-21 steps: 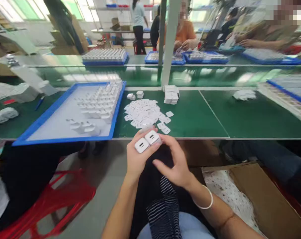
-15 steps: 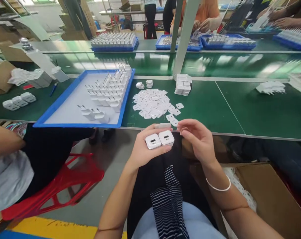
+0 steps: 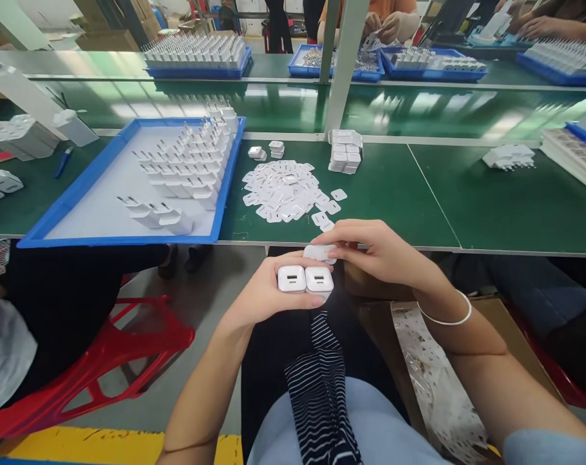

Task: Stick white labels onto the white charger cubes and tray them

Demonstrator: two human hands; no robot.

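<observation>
My left hand (image 3: 261,287) grips two white USB charger plugs (image 3: 305,279) side by side, their port faces towards me. Behind them, along the index finger, is a white plastic piece (image 3: 317,252) with rounded edges; whether it is a cover plate or another charger I cannot tell. My right hand (image 3: 370,250) pinches the right end of that piece between thumb and fingers. Just beyond my hands, on the green table, lies a heap of thin white cover plates (image 3: 286,190) with small slots, a few of them loose at its right.
A blue-rimmed tray (image 3: 90,219) with rows of pronged chargers is at left. White blocks (image 3: 345,152) are stacked behind the heap; more white parts (image 3: 508,156) lie at right. A metal post (image 3: 345,71) rises at the table's back. Another person sits at left by a red stool (image 3: 142,342).
My right hand has moved left and closed on the white piece behind the chargers. My left hand still holds both chargers, now turned more level. The camera view has shifted.
</observation>
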